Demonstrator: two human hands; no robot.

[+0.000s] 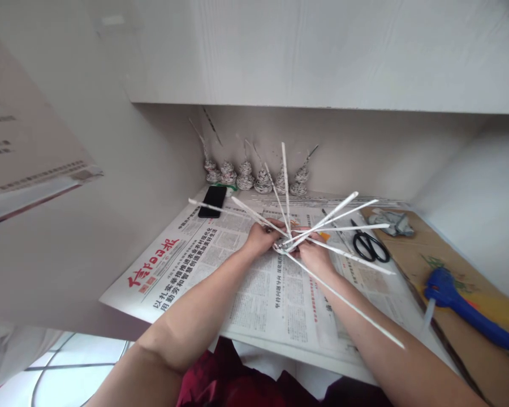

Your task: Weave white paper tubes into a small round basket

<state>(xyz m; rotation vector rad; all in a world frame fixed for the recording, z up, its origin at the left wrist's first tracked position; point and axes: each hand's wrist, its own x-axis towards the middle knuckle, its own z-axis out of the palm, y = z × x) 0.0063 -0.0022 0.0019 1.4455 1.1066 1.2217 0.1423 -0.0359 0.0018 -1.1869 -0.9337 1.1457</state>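
Both of my hands are closed around the small woven centre of a paper weaving (285, 245), just above the newspaper. Several thin white rolled-paper sticks spread out from that centre like spokes. My left hand (263, 236) pinches the weaving from its left side. From the right, my right hand (314, 252) grips it, with its fingers partly hidden behind the sticks. One long stick (348, 301) slants down over my right forearm. Something small and orange-yellow (323, 236) shows beside the right fingers; I cannot make out what it is.
Newspaper (195, 265) covers the table. A black phone (212, 202) lies at the back left, before several gourd-shaped paper weavings (263, 180). Loose paper sticks (331, 202) lie along the back. On the right are black scissors (370, 246), crumpled paper (391, 222), cardboard (445, 333) and a blue glue gun (466, 311).
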